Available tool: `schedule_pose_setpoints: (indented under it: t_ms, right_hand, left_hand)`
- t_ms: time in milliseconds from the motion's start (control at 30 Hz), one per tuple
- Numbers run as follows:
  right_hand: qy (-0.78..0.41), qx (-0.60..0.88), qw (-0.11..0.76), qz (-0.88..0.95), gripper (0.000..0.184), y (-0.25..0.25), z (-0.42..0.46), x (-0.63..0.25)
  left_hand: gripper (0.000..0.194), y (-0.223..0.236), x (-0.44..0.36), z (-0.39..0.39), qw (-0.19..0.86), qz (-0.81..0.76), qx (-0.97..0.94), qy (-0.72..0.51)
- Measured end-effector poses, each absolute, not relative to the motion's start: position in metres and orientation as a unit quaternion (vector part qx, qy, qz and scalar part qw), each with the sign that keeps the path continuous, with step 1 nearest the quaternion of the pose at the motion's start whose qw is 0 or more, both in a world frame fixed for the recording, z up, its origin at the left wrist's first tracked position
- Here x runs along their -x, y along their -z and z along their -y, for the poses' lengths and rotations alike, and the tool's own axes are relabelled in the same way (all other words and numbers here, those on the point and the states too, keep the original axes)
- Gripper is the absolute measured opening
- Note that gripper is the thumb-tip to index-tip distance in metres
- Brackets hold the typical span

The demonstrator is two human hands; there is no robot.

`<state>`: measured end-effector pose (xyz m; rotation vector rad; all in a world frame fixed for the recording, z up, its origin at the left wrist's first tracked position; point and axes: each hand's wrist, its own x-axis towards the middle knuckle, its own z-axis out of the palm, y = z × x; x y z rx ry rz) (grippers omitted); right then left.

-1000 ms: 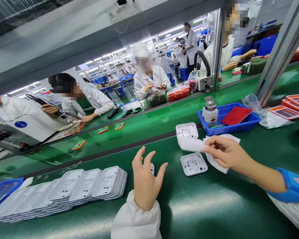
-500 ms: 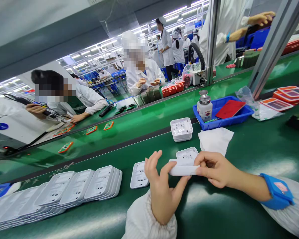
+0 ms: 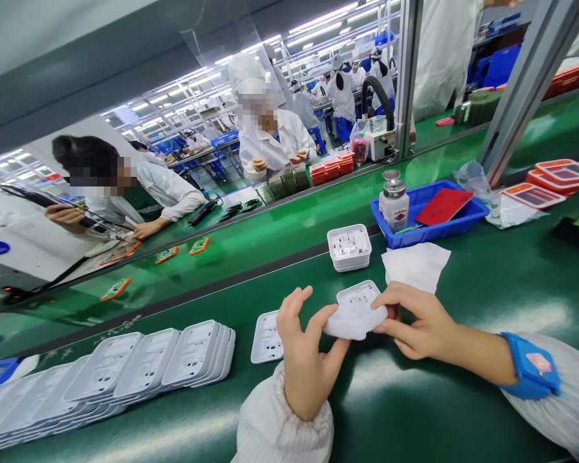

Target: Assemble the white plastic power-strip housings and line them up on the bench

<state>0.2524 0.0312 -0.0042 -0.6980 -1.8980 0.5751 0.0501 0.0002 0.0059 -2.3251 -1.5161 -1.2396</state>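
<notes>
Between the thumb and index finger of my left hand (image 3: 306, 350) a white plastic cover (image 3: 332, 323) is held tilted; its other fingers are raised and spread. My right hand (image 3: 417, 321) pinches a white cloth wipe (image 3: 361, 319) against the cover's face. The cloth hides most of the cover, and the border between the two is hard to make out. Just behind them a white plastic housing (image 3: 359, 292) lies on the green bench, partly covered by my right fingers. Another housing (image 3: 266, 341) lies beside my left hand, which hides its right side.
Overlapping stacks of white housings (image 3: 145, 366) stand at left, a smaller stack (image 3: 350, 247) behind my hands. At right are a white cloth (image 3: 417, 263) and a blue tray (image 3: 429, 235) with a dispenser bottle (image 3: 394, 202). Circuit boards (image 3: 116, 289) lie on the belt; co-workers sit beyond.
The white cover and cloth have tilted, so more of the broad face shows instead of the thin edge. Both hands moved slightly left. Circuit boards on the belt shifted left.
</notes>
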Motion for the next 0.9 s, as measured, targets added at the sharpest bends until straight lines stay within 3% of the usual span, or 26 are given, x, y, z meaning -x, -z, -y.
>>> schedule_pose_setpoints:
  t_ms: [133,333,467,700,900]
  right_hand:
    - [-0.176,0.243,0.506,0.808,0.006,0.0,-0.024,-0.251]
    - [-0.28,0.286,0.466,0.789,0.041,0.012,-0.027,-0.251]
    - [-0.336,0.306,0.436,0.777,0.049,0.019,-0.029,-0.25]
    - [-0.286,0.322,0.384,0.817,0.054,0.02,-0.028,-0.252]
    - [-0.232,0.304,0.356,0.853,0.045,0.02,-0.032,-0.254]
  left_hand:
    - [0.031,-0.001,-0.053,-0.002,-0.066,0.489,0.763,0.417]
    - [0.03,-0.007,-0.06,-0.004,-0.515,0.493,0.511,0.479]
    - [0.037,-0.009,-0.062,-0.005,-0.693,0.426,0.343,0.47]
    - [0.032,-0.01,-0.068,-0.002,-0.791,0.402,0.126,0.444]
    - [0.038,-0.015,-0.068,-0.004,-0.743,0.428,0.14,0.495]
